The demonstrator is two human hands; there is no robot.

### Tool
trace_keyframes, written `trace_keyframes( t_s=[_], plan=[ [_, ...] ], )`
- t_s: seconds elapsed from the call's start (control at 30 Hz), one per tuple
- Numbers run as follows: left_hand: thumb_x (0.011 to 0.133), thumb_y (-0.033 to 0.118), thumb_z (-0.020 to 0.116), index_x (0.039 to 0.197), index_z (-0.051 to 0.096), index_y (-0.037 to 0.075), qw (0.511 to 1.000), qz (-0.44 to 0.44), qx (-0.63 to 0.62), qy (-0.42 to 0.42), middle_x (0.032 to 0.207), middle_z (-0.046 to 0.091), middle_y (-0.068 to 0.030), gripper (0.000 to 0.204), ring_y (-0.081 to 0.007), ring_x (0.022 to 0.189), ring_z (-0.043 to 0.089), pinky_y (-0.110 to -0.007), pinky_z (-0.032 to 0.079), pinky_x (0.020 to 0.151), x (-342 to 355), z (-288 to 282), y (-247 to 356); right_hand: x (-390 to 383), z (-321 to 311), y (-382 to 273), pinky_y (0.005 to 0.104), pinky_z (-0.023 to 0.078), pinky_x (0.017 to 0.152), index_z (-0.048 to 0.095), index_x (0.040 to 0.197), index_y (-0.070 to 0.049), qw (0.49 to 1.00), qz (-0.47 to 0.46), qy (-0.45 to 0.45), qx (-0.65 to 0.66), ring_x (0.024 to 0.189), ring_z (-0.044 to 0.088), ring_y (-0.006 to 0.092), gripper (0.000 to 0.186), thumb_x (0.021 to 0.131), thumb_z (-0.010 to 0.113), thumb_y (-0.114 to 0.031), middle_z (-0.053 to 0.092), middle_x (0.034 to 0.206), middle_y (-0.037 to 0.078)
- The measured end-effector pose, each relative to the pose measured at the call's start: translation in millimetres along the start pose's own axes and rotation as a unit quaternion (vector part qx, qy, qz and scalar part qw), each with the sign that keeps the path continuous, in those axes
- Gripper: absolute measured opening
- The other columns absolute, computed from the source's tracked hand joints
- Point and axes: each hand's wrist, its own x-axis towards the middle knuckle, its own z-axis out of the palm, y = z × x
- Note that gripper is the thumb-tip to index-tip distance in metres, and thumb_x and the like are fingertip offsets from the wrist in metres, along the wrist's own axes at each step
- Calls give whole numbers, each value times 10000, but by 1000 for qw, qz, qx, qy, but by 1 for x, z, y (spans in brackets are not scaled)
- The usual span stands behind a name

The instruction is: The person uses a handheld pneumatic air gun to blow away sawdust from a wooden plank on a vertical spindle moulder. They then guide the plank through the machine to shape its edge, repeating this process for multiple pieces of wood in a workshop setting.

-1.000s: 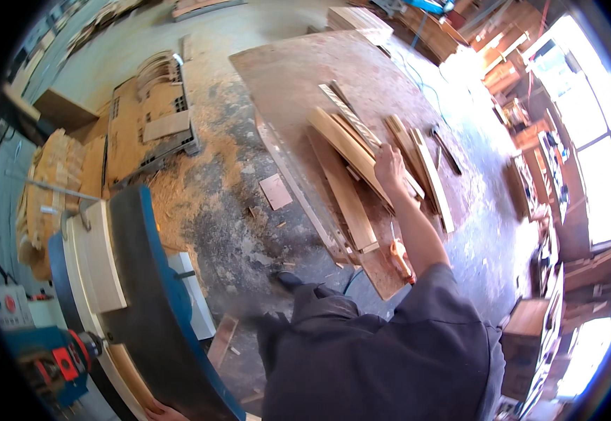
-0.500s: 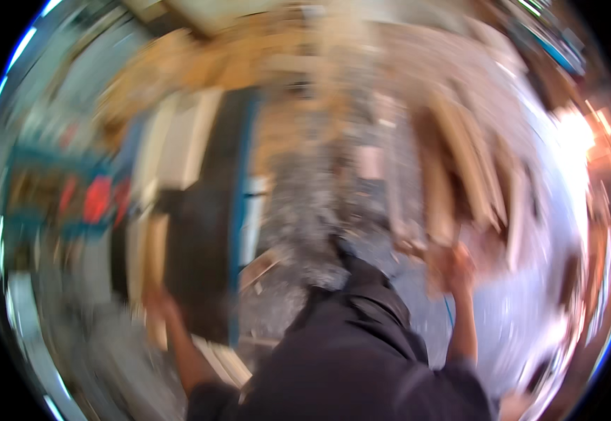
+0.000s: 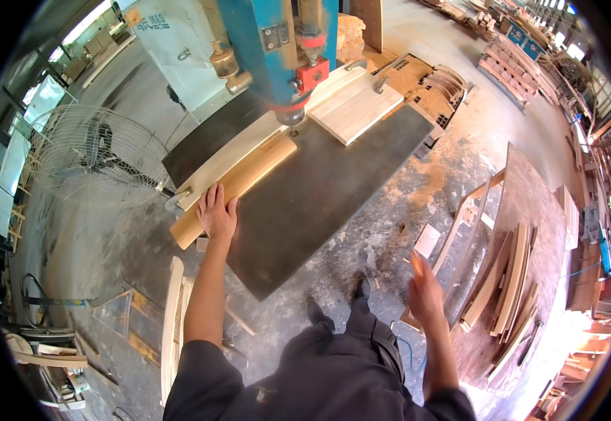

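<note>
My left hand (image 3: 218, 212) lies with fingers spread over a long, light-brown wooden piece (image 3: 253, 172) alongside the pale wooden fence (image 3: 246, 147) on a dark machine table (image 3: 326, 203). Beyond it, a blue machine head (image 3: 263, 49) with red fittings holds a small bit (image 3: 293, 132) over the table. A pale board (image 3: 354, 105) lies beside the bit under a clamp. Lower right, my right hand (image 3: 423, 291) is closed around an orange object (image 3: 416, 263), apparently a tool, partly hidden by the fingers.
A wire-cage fan (image 3: 98, 147) stands left. A plywood-topped bench (image 3: 530, 203) at right bears several wooden strips (image 3: 509, 281). A sawdust-covered pallet (image 3: 425, 91) is behind the machine, pale timber (image 3: 176, 323) lower left. My feet (image 3: 360, 288) are on the littered floor.
The view has swung left from the bench to the machine. My right hand has left the strips and now grips the orange object. My left hand is still on the piece at the machine.
</note>
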Motion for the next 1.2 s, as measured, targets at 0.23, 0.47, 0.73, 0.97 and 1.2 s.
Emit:
trace_keyframes(
  t_s=[0.23,0.47,0.73,0.97,1.2],
  plan=[
    [977,461,668,1440,627,137,1000,-6,-14,-17,1519,575,-1,567,-295,1416,471,-530,381,1152,6,-2,8,146,46,-87,596,529,703,462,1197,-53,997,-75,-3,-31,800,695,499,295,989,635,-170,711,828,267],
    [983,477,664,1441,631,142,1000,17,5,-4,1540,569,13,569,-284,1409,479,-519,392,1144,2,4,5,173,59,-92,597,537,712,488,1158,-24,994,-103,25,-4,789,693,508,268,974,637,-151,705,812,277],
    [971,489,678,1419,649,175,1000,-6,8,-16,1474,550,-41,548,-318,1376,481,-535,419,1081,8,-2,5,155,57,-85,605,537,781,484,1247,-35,996,-88,11,28,924,692,515,273,987,545,-90,703,976,334],
    [935,507,717,1395,668,193,999,37,8,28,1422,570,-70,560,-353,1316,521,-554,442,1030,17,12,3,-20,41,75,551,553,797,422,1515,-120,987,129,70,65,985,705,496,561,979,586,-100,709,1060,289],
    [1022,454,654,1377,682,112,993,107,-36,30,1391,631,-189,493,-393,1259,609,-530,508,1023,13,56,-40,-212,53,158,544,534,942,433,1528,-95,901,412,76,-115,1125,641,447,597,939,531,-76,615,1292,288]
  ],
)
